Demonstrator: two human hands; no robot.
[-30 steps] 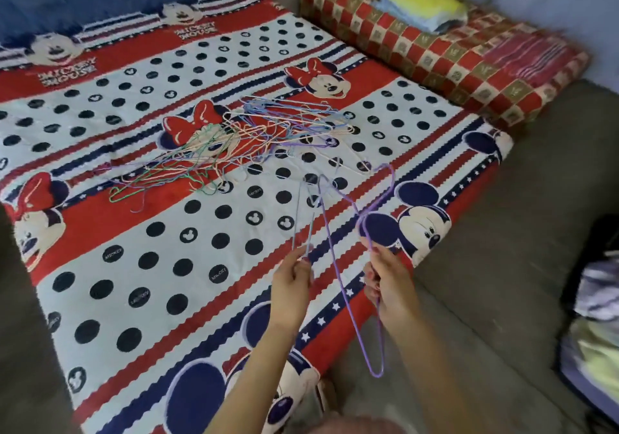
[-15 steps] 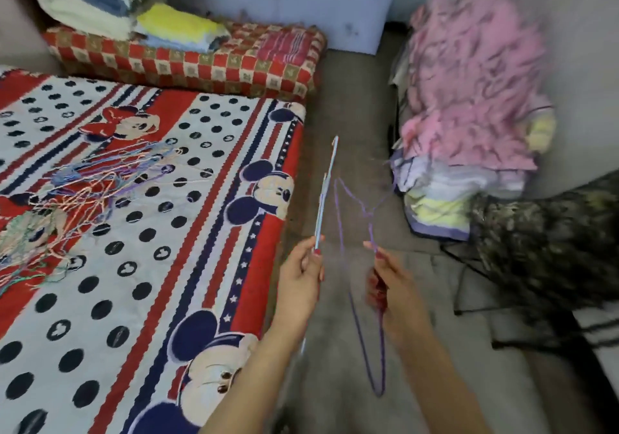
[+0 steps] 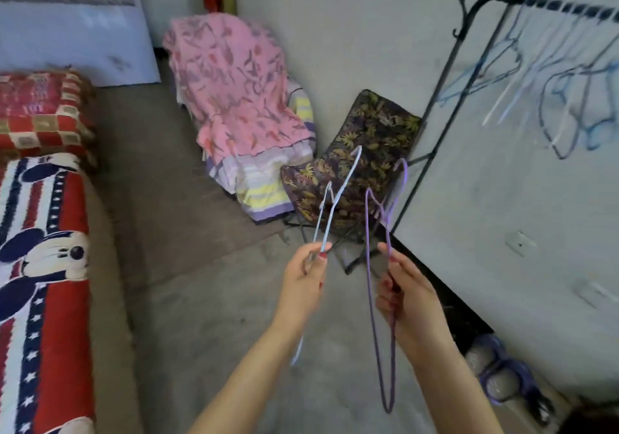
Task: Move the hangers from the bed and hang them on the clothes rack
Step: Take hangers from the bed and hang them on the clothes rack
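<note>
Hangers, two, thin coated wire, both carried clear of the cartoon-print bed [image 3: 43, 266] toward the black metal clothes rack [image 3: 469, 75]. Purple wire hanger [image 3: 370, 286]: pinched by thumb and fingertips of right hand [image 3: 407, 294], long axis near vertical, hook uppermost, lower end hanging below the wrist. Pale blue wire hanger [image 3: 338, 196]: pinched between thumb and forefinger of left hand [image 3: 303, 283], hook tilted up toward the rack. Rack stands above and to the right of both hands; right hand nearer. Blue and white hangers [image 3: 566, 105] already hang from the rack's top bar. Patterned folding chair [image 3: 361, 152] lies below the rack, left of its leg.
</note>
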